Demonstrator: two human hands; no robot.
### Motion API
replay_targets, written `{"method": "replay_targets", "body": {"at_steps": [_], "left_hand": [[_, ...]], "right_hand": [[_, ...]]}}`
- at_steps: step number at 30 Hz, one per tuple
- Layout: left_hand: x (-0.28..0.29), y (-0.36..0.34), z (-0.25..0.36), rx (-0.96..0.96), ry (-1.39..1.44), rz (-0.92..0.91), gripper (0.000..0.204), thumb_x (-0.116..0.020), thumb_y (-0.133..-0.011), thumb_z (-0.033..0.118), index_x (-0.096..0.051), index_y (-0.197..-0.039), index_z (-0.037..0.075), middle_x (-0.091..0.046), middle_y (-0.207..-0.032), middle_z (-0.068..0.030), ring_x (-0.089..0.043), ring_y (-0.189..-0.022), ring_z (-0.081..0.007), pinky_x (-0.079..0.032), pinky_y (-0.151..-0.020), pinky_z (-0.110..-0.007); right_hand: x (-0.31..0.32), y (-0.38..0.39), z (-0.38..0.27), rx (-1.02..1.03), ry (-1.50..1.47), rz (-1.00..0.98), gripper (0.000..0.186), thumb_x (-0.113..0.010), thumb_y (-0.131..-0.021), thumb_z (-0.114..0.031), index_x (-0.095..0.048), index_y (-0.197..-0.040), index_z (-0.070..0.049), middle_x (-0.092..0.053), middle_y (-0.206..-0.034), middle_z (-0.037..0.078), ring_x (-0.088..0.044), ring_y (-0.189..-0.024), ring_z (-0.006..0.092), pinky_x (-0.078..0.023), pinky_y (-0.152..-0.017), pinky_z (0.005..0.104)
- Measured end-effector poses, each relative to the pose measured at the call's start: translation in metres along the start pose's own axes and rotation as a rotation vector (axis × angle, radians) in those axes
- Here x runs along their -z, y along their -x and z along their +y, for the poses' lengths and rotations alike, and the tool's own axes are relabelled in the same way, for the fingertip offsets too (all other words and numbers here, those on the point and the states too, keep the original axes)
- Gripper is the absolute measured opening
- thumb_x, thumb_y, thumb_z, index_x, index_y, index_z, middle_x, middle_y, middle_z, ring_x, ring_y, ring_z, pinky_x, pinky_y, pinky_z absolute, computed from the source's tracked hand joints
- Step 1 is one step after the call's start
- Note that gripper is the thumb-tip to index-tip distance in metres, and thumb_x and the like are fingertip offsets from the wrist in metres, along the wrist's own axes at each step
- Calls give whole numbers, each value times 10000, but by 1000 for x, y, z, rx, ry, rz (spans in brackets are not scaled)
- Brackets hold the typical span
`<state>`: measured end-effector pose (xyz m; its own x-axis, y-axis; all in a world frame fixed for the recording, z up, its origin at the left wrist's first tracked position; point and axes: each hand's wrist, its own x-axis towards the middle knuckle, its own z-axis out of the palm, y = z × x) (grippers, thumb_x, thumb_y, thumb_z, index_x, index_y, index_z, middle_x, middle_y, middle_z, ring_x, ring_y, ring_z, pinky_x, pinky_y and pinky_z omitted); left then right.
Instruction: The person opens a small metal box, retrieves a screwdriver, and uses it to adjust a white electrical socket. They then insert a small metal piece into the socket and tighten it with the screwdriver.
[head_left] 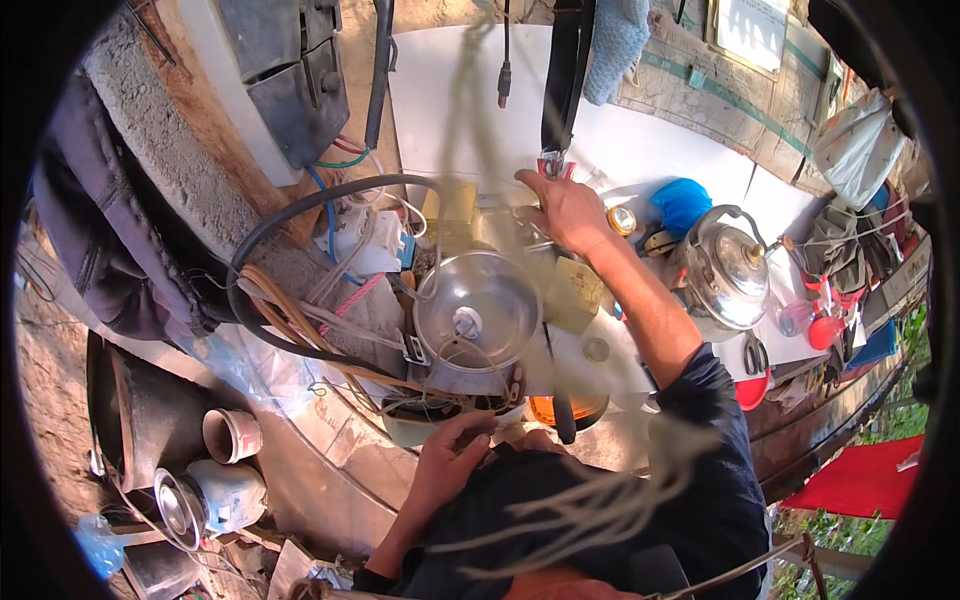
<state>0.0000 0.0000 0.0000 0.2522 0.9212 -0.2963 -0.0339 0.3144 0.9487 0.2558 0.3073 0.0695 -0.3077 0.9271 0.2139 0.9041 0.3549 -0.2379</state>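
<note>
My right hand (570, 212) reaches over the far part of the white work surface (440, 90), its index finger stretched out and thumb apart. Nothing shows in its grip. Just beyond the finger, a red-and-metal piece (555, 165) sits at the lower end of a black hanging strap (565, 80). My left hand (452, 465) stays low in front of my body, fingers loosely bent, thumb apart, with no held thing visible. Ahead of it stands a shiny metal bowl (500, 290) with a small white round piece (467, 322) inside. Blurred pale cords (590, 500) hang across the view.
A metal kettle (725, 275), a blue bundle (682, 207) and yellowish blocks (575, 295) stand to the right. Black cable (240, 265) loops round wires on the left. Beside the near edge are black-handled scissors (755, 352). Pots and a clay cup (232, 436) lie lower left.
</note>
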Motion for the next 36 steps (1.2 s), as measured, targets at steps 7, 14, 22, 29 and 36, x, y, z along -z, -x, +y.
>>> {"method": "replay_targets", "body": {"at_steps": [7, 14, 22, 29, 36], "left_hand": [[-1, 8, 6, 8, -52, -36, 370, -614, -1011, 30, -605, -1376, -28, -709, -1273, -126, -663, -1202, -193, -513, -1060, -343], [8, 16, -7, -18, -8, 36, 345, -627, -1018, 60, -622, -1356, -11, -712, -1282, -123, -679, -1178, -182, -546, -995, -320], [10, 16, -9, 15, -22, -15, 358, -629, -1015, 51, -617, -1366, -18, -715, -1281, -129, -679, -1204, -202, -540, -1026, -336], [12, 15, -13, 54, -24, -3, 358, -636, -1018, 56, -616, -1367, -20, -714, -1287, -134, -681, -1204, -206, -545, -1024, -340], [11, 13, -14, 5, -21, -30, 357, -633, -1017, 48, -617, -1368, -17, -711, -1285, -129, -676, -1201, -199, -538, -1027, -334]], "right_hand": [[-35, -56, 4, 53, 94, 63, 215, -612, -976, -255, -743, -994, -85, -756, -958, 167, -740, -940, 368, -586, -819, 507], [-15, -90, 51, -214, -5, 162, 277, -617, -939, -266, -757, -963, -27, -762, -962, 240, -741, -939, 428, -588, -884, 496], [-7, -93, 89, -272, 17, 6, 253, -648, -884, -231, -762, -941, -13, -761, -993, 247, -738, -983, 424, -586, -901, 483], [-38, -27, 78, -26, 250, -154, 309, -812, -812, -330, -752, -1012, -103, -750, -889, 170, -741, -847, 376, -587, -729, 478], [-50, -9, 68, 88, 349, -99, 164, -651, -844, -101, -757, -953, -41, -757, -901, 178, -764, -865, 361, -606, -739, 491]]}}
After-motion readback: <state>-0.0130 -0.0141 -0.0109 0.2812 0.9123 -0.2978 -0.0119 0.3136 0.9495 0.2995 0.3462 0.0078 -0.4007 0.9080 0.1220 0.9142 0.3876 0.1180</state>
